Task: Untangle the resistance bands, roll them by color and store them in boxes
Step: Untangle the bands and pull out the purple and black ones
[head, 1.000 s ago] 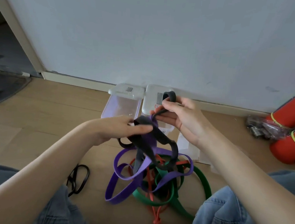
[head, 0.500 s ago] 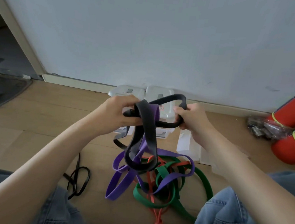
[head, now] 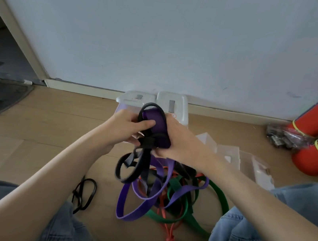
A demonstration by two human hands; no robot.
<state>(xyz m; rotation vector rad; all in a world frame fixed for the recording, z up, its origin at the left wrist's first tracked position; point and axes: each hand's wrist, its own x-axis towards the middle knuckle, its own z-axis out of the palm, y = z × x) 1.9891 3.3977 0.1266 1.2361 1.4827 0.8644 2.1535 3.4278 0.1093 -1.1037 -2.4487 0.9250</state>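
No text, brand or number can be read anywhere in the scene. The two clear boxes [head: 171, 104] against the wall each carry a grey label, and the right one a small red-and-white sticker, all too blurred to make out.

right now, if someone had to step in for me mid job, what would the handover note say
Left hand: grips the black band at the knot, thumb across the purple band.
Right hand: holds the same bunch from the other side.
Where: the bunch is lifted in front of the two lidded boxes by the wall; green band and red band lie tangled on the floor below. A thin black band lies apart beside the left knee.
Done: no band is rolled or boxed that I can see.
Left: free each colour, roll, box.
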